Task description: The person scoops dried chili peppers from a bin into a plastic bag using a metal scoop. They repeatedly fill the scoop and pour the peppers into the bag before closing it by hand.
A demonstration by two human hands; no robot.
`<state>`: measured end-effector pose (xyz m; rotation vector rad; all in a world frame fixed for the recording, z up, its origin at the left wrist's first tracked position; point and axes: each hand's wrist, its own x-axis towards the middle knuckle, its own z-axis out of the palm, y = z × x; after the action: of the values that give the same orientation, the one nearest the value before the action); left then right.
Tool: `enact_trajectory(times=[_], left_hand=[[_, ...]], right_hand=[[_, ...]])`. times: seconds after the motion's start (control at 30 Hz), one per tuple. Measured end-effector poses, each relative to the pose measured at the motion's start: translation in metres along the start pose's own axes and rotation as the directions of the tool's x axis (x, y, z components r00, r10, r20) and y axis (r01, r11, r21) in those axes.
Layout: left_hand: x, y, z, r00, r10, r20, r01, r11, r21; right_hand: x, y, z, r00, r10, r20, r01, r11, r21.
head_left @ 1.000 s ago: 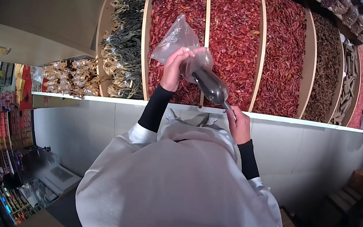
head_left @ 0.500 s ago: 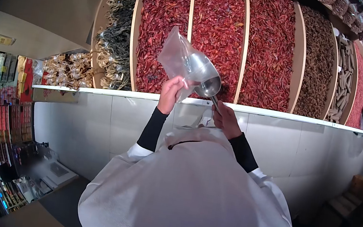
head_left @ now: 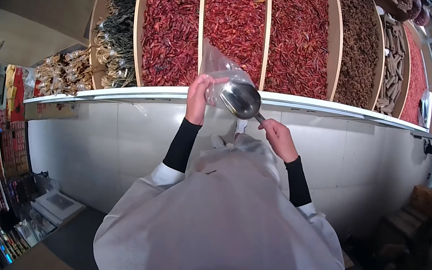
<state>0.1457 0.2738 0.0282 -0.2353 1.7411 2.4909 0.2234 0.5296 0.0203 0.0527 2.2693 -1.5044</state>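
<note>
My left hand (head_left: 198,99) grips the edge of a clear plastic bag (head_left: 216,63) that rises over the front edge of the chili bins. My right hand (head_left: 279,138) is closed round the handle of a metal scoop (head_left: 242,100). The scoop's bowl is beside the bag's lower right part, turned toward the camera, and it looks empty. Behind the bag lie dried red chilies (head_left: 234,20) in divided bins.
A white ledge (head_left: 309,106) runs along the front of the bins. Dark dried goods (head_left: 358,50) and pale sticks (head_left: 393,72) fill bins on the right. Bundled dried goods (head_left: 116,36) are on the left. A boxy device (head_left: 57,203) stands at lower left.
The scoop has moved down and left, and its bowl now faces the camera. My right hand has moved slightly right. The bins have shifted up and left in view.
</note>
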Motion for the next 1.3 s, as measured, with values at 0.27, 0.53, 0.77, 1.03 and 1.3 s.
enact_trajectory(times=[0.27, 0.53, 0.77, 1.03, 1.3], left_hand=[[0.017, -0.037, 0.029, 0.984, 0.049, -0.17, -0.062, 0.995, -0.072], [0.038, -0.058, 0.125, 0.945, 0.072, -0.318, -0.103, 0.991, -0.082], [0.062, -0.081, 0.203, 0.919, 0.109, -0.378, -0.138, 0.989, -0.05], [0.064, -0.092, 0.244, 0.911, 0.086, -0.402, -0.134, 0.987, -0.093], [0.075, -0.077, 0.232, 0.92, 0.08, -0.383, -0.125, 0.988, -0.094]], right_hand=[[-0.017, 0.025, -0.091, 0.992, 0.025, 0.126, -0.049, 0.98, 0.19], [0.03, 0.122, -0.171, 0.792, -0.374, -0.482, 0.138, 0.879, -0.456], [0.062, 0.14, -0.234, 0.816, -0.21, -0.539, -0.087, 0.876, -0.474], [0.122, 0.156, -0.256, 0.83, -0.262, -0.492, -0.091, 0.807, -0.584], [0.18, 0.155, -0.256, 0.775, -0.322, -0.544, -0.121, 0.769, -0.628]])
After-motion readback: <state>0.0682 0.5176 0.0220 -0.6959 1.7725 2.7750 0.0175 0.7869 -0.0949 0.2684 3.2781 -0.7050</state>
